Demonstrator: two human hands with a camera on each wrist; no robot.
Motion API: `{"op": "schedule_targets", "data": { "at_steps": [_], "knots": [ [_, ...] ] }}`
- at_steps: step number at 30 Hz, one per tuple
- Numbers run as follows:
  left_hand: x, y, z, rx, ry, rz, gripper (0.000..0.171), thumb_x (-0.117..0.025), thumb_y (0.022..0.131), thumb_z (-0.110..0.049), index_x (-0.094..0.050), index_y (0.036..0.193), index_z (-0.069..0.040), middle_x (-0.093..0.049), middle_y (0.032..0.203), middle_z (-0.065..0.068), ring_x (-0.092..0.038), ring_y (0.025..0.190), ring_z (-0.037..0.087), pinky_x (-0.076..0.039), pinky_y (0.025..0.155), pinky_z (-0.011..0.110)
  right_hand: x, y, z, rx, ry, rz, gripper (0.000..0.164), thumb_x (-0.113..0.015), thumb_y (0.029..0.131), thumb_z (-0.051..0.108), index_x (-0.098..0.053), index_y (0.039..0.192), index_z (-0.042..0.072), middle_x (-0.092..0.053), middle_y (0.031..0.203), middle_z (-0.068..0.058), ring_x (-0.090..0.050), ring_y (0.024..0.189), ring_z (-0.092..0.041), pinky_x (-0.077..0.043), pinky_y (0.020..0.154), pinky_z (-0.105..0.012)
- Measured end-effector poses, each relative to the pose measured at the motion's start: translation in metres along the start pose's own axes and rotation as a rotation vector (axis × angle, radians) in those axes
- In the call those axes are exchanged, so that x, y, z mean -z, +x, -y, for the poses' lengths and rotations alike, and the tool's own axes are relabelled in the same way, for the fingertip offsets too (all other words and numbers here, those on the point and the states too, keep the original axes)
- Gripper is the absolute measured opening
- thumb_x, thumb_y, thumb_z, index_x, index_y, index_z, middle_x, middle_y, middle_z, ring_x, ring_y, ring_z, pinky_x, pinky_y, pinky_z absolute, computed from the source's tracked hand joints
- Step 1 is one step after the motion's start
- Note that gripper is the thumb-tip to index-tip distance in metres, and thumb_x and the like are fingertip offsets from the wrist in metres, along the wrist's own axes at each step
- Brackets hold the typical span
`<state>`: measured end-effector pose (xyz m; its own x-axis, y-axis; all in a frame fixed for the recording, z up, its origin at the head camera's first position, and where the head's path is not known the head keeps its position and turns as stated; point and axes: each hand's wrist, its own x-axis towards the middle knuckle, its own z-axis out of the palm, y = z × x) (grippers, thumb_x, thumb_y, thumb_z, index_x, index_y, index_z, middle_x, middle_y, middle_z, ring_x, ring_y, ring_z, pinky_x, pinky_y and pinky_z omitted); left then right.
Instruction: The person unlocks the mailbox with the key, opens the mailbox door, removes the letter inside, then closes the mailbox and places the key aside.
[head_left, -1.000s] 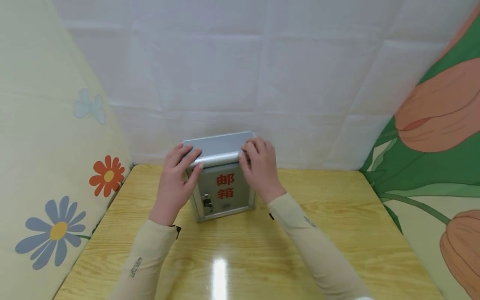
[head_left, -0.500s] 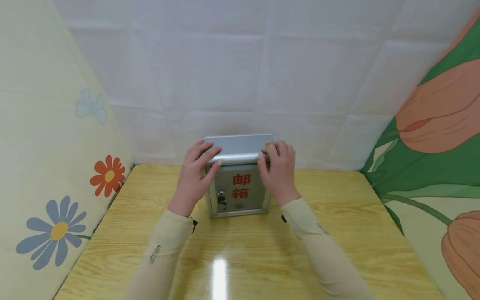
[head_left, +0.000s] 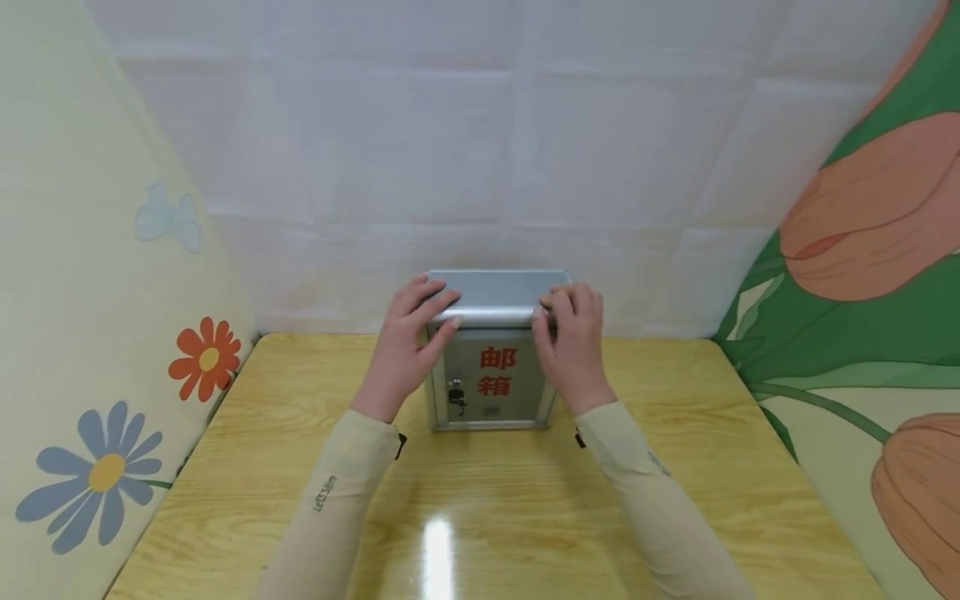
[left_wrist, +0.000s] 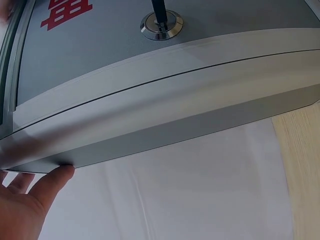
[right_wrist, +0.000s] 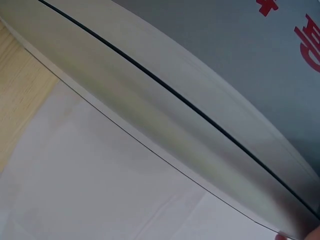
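Note:
A silver-grey metal mailbox with red characters on its door stands upright at the back of the wooden table. My left hand grips its upper left corner, thumb at the front edge and fingers over the top. At the opposite upper corner, my right hand holds the box the same way, fingers bent over the lid. A lock with a dark key sits on the left of the door. In the left wrist view, the left fingers touch the side edge. Only fingertips of the right hand show in the right wrist view.
A white cloth hangs right behind the mailbox. Flower-printed panels border the table on the left and right. Light glares on the tabletop near the front.
Both hands have shifted the mailbox to the right and turned it, so its front now faces squarely forward. Their hold on the top corners looks the same.

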<state>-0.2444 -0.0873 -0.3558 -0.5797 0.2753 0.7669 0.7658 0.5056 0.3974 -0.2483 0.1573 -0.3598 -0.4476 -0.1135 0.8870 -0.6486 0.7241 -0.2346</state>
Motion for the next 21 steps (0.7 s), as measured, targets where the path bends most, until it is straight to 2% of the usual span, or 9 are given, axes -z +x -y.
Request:
{"op": "schedule_targets", "data": {
  "at_steps": [6,10,15,18,21],
  "knots": [
    [-0.005,0.001,-0.005,0.000,-0.010,0.022,0.036,-0.066,0.092,-0.019,-0.063,0.127,-0.012,-0.049,0.136,0.012,-0.030,0.137,0.028,-0.025,0.109,0.041,0.008,-0.005,-0.002,0.010,-0.010,-0.004,0.030,-0.043,0.097,0.026,-0.056,0.094,0.000,-0.048,0.100,-0.019,-0.043,0.095,-0.038,-0.032,0.084,-0.050],
    [-0.006,0.001,-0.007,0.023,-0.038,0.024,0.036,-0.065,0.092,-0.018,-0.063,0.128,-0.012,-0.048,0.137,0.012,-0.029,0.138,0.027,-0.025,0.109,0.042,0.009,-0.006,-0.002,-0.004,-0.010,-0.011,0.029,-0.043,0.097,0.027,-0.055,0.093,0.001,-0.047,0.100,-0.019,-0.042,0.095,-0.038,-0.032,0.083,-0.050],
    [-0.005,0.002,-0.009,0.085,-0.106,0.034,0.035,-0.061,0.095,-0.020,-0.062,0.129,-0.011,-0.046,0.138,0.010,-0.027,0.138,0.025,-0.025,0.109,0.043,0.008,-0.007,0.000,-0.014,-0.007,-0.026,0.028,-0.043,0.095,0.026,-0.055,0.092,0.001,-0.047,0.098,-0.018,-0.042,0.093,-0.037,-0.032,0.082,-0.050],
    [-0.002,0.007,-0.010,0.132,-0.147,0.033,0.036,-0.056,0.098,-0.026,-0.061,0.129,-0.009,-0.047,0.137,0.011,-0.035,0.133,0.024,-0.033,0.104,0.044,0.008,-0.006,0.001,-0.023,-0.007,-0.030,0.029,-0.043,0.094,0.027,-0.055,0.092,0.001,-0.048,0.097,-0.018,-0.042,0.094,-0.037,-0.032,0.082,-0.050],
    [0.001,0.016,-0.009,0.181,-0.172,0.040,0.042,-0.050,0.100,-0.034,-0.059,0.130,-0.006,-0.047,0.137,0.011,-0.041,0.128,0.025,-0.036,0.100,0.046,0.008,-0.006,0.001,-0.029,-0.007,-0.029,0.029,-0.043,0.095,0.027,-0.055,0.092,0.001,-0.048,0.098,-0.018,-0.041,0.094,-0.037,-0.032,0.082,-0.049]
  ]
}}
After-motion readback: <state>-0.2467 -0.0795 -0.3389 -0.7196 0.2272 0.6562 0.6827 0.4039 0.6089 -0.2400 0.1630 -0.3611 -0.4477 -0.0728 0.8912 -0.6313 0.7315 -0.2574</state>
